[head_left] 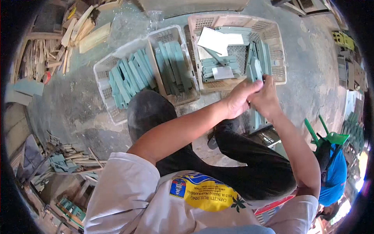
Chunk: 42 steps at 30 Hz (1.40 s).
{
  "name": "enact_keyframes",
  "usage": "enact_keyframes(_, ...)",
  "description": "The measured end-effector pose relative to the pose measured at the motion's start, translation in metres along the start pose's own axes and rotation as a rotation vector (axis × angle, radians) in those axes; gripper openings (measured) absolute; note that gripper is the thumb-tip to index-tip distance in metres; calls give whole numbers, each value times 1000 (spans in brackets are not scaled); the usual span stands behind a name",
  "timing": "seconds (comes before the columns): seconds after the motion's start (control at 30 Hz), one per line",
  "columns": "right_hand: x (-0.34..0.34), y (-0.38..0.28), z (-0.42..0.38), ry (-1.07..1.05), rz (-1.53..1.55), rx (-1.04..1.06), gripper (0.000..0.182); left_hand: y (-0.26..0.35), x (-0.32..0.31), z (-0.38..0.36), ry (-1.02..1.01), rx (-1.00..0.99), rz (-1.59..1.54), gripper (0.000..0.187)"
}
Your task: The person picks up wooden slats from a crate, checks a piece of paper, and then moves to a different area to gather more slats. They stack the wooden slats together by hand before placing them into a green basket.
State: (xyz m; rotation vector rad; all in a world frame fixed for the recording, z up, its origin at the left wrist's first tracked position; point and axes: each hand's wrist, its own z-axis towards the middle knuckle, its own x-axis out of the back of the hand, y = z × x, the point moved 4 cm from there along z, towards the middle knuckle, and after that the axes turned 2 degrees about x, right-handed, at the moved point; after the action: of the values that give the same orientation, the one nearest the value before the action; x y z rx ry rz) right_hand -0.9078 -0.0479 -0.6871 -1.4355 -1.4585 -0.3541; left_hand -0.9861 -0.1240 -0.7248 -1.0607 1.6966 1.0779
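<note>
Both hands meet around a bundle of grey-green slats [255, 70] at the near edge of the right crate [237, 84]. My left hand [238, 99] has its fingers wrapped about the slats, its thumb on top. From the right side my right hand [267, 99] closes round the same pieces, and their lower ends show below it. Inside the right crate lie more grey-green slats [267, 58], some with holes, and white sheets [212, 40]. The left crate [102, 84] holds many grey-green slats [134, 74] in two compartments.
Wood scraps [87, 29] are heaped at the upper left, with more offcuts [72, 154] at the lower left. A person in blue [336, 175] is at the right, near a green plastic chair [337, 137]. My bent knees are below the crates.
</note>
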Motion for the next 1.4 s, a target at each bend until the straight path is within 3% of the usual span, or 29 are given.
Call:
enact_keyframes(0.17, 24, -26, -56, -19, -117, 126, 90, -8, -7, -27, 55, 132, 3, 44)
enact_keyframes(0.23, 33, -37, -76, -170, 54, 54, 88, -13, -1, -34, 99, 170, 73, 43)
enact_keyframes(0.3, 35, -26, -83, -95, 42, 75, 79, -10, -5, -36, 116, 162, 67, 40)
enact_keyframes(0.37, 39, -24, -83, -71, 242, 68, 63, -4, -11, -39, 59, 127, 15, 37)
enact_keyframes(0.4, 42, -30, -84, -7, 166, 179, 51, -2, -10, -39, 42, 103, 32, 35)
enact_keyframes(0.5, 44, -35, -76, -102, 214, 135, 48, 0, 0, -45, 148, 109, -1, 31)
enact_keyframes(0.63, 41, -29, -66, -189, 300, 85, 45, 7, 1, -48, 132, 112, 37, 28)
enact_keyframes(0.77, 43, -38, -69, -202, 188, 86, 47, 8, -1, -52, 59, 110, 81, 35)
enact_keyframes(0.83, 46, -45, -71, -132, -4, 165, 55, 10, -6, -52, 44, 105, 79, 34)
enact_keyframes(1.03, 38, -51, -78, -121, -93, 195, 74, -1, 6, -43, 21, 87, 93, 29)
enact_keyframes(1.4, 39, -48, -71, -159, -70, 101, 76, 1, 6, -37, -4, 102, 98, 30)
